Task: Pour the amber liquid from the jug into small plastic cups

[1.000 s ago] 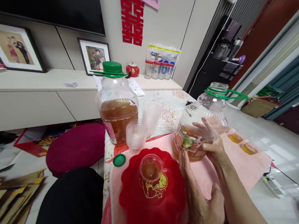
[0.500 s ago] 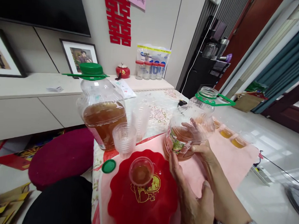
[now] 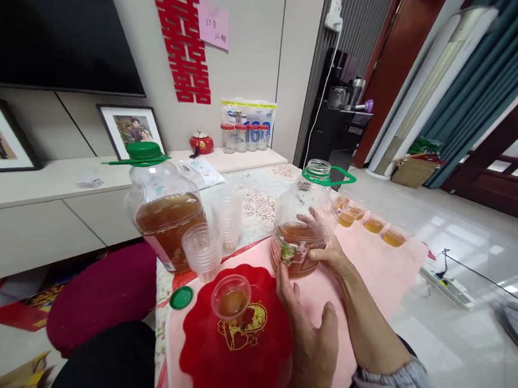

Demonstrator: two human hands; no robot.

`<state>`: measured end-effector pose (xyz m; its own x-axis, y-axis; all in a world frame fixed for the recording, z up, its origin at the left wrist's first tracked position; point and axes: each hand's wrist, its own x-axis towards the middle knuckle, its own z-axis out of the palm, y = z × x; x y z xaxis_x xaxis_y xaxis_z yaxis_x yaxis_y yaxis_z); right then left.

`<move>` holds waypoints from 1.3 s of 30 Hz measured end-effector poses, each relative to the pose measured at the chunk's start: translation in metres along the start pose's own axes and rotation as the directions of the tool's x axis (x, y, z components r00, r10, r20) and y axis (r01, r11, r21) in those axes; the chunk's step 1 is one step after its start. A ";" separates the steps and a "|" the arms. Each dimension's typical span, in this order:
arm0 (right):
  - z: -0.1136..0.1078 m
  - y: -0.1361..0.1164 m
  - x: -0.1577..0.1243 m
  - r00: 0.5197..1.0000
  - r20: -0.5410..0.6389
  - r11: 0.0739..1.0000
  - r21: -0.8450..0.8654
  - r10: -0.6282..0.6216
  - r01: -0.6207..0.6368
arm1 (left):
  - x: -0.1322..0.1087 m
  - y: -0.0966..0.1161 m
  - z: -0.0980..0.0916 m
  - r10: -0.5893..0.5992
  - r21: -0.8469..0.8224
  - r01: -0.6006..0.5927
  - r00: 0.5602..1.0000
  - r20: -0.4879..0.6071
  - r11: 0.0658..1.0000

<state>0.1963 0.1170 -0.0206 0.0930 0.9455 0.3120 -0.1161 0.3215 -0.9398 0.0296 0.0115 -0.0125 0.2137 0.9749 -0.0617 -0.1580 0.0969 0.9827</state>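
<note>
My right hand (image 3: 330,251) is closed around the side of a clear plastic jug (image 3: 303,220). Its thumb lies on the front and its fingers show through the far side. Brown liquid fills the lower part; the uncapped jug has a green ring handle. My left hand (image 3: 309,337) has its fingers stretched out and its thumb apart, with the fingertips at the jug's lower label. A small clear cup (image 3: 231,298) of brown liquid sits on the red scalloped tray (image 3: 230,374), left of that hand. Beside the tray lies a green cap (image 3: 181,297).
A second jug (image 3: 170,218), green-capped, stands left beside stacked clear cups (image 3: 203,252). Several filled cups (image 3: 373,224) line the pink cloth's (image 3: 381,266) far right edge. A maroon stool (image 3: 103,296) is at the left; a power strip (image 3: 448,287) lies on the right.
The held jug has gone from leaning right to nearly upright, with my right hand still on it. My view has shifted, so the scene sits lower and further left.
</note>
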 end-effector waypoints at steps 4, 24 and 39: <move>0.003 -0.002 -0.004 1.000 -0.014 1.000 -0.016 0.001 -0.001 | -0.004 -0.002 0.000 0.043 0.039 -0.042 0.999 -0.018 0.998; 0.002 -0.071 -0.044 0.808 -0.479 0.933 -0.066 -0.341 0.354 | -0.022 0.063 -0.137 0.162 0.134 -0.138 0.968 -0.191 0.981; 0.118 -0.021 -0.056 0.948 0.288 0.925 -0.380 0.132 -0.013 | 0.019 0.033 -0.162 0.119 0.317 -0.087 0.989 -0.082 0.944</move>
<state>0.0768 0.0635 -0.0020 -0.2123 0.9539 0.2122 0.2675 0.2656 -0.9262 -0.1278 0.0654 -0.0094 0.1132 0.9927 0.0415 0.1375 -0.0570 0.9889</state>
